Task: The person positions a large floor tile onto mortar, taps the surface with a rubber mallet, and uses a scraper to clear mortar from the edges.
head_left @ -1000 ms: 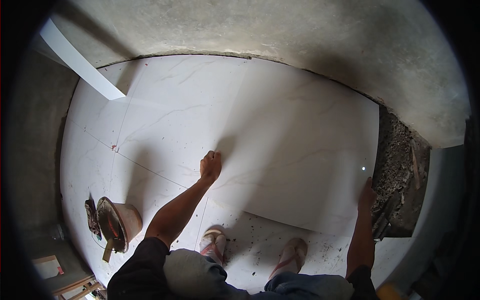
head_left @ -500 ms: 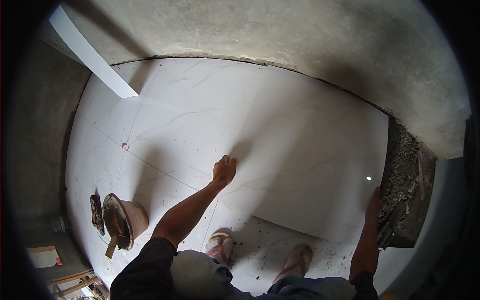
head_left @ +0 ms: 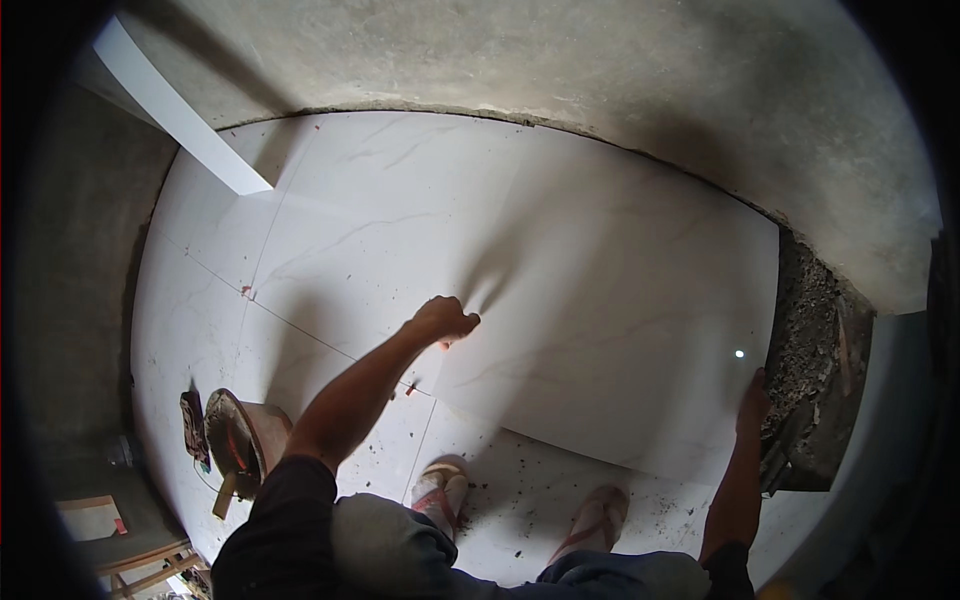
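My left hand (head_left: 446, 320) is curled closed above the left seam of a large white veined tile (head_left: 620, 310). Whatever its fingers hold is too small to make out; a small red piece (head_left: 443, 345) shows just under them and another red piece (head_left: 411, 389) lies on the seam lower left. My right hand (head_left: 752, 402), in shadow, grips that tile's right edge, beside a strip of rough, bare mortar bed (head_left: 815, 330). My sandalled feet stand below the tile's front edge, among crumbs.
At left are a mortar bucket (head_left: 245, 440) with a handled tool and a dark object (head_left: 195, 430) beside it. A long white strip (head_left: 170, 110) juts in at upper left. Concrete walls (head_left: 540, 55) border the tiles. Wooden pieces (head_left: 145, 565) lie at lower left.
My left hand has turned and shifted slightly upward; small red pieces now show along the seam below it. My right hand remains at the tile edge. The view shifted slightly.
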Motion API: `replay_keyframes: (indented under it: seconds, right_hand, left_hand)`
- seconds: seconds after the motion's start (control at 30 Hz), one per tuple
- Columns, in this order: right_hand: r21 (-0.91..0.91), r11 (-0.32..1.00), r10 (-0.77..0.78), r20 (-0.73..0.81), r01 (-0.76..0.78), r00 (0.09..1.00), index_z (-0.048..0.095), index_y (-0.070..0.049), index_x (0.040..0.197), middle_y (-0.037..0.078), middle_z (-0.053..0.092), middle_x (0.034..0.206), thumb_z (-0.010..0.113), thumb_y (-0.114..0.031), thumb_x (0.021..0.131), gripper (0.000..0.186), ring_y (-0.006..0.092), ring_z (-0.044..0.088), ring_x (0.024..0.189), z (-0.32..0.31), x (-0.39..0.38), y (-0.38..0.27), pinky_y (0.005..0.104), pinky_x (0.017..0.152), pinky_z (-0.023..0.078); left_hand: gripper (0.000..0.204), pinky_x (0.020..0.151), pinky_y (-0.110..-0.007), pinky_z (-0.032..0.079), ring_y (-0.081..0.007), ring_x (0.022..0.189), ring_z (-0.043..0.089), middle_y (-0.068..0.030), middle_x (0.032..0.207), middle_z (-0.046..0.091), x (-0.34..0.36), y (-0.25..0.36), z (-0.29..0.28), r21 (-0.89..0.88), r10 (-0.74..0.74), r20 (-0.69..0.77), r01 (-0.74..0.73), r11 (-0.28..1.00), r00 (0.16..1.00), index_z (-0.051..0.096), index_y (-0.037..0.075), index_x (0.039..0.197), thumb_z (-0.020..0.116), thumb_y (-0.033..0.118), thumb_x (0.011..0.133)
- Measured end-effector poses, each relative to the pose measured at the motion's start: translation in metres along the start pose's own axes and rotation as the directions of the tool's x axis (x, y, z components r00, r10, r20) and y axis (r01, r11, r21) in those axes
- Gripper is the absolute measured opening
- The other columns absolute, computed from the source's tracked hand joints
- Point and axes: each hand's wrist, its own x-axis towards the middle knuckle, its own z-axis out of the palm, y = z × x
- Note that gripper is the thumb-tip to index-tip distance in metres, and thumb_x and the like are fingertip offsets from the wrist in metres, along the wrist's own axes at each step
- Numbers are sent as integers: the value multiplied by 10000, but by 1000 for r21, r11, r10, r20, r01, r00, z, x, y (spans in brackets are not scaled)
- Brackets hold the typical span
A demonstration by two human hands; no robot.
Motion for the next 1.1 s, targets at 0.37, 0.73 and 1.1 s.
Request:
replay_keyframes:
  seconds: [0.37, 0.73, 1.1]
  right_hand:
    - [57, 998, -38, 115, 32, 993, 576, 130, 1159, 240, 624, 1139, 448, -726, 852, 917, 318, 606, 1035, -5, 26, 15, 411, 904, 460]
    - [148, 986, 54, 144, -75, 988, 505, 166, 1217, 227, 586, 1221, 490, -711, 843, 953, 322, 596, 1054, -5, 15, 9, 415, 949, 457]
    - [57, 996, 56, 107, -62, 993, 543, 156, 1185, 243, 604, 1187, 451, -713, 856, 934, 336, 596, 1086, -6, -1, 0, 423, 952, 461]
  left_hand:
    - [231, 780, -422, 505, -348, 840, 646, -194, 914, 653, -44, -87, 130, -331, 134, -581, -383, 862, 803, 602, 13, 1033, 534, 179, 887]
    - [230, 825, -427, 501, -362, 900, 651, -237, 915, 665, -49, -90, 101, -331, 169, -264, -254, 909, 950, 607, -22, 1027, 501, 107, 870]
    - [177, 799, -397, 510, -319, 901, 660, -205, 947, 671, -51, -88, 112, -303, 201, -306, -295, 906, 931, 601, -16, 983, 565, 131, 891]
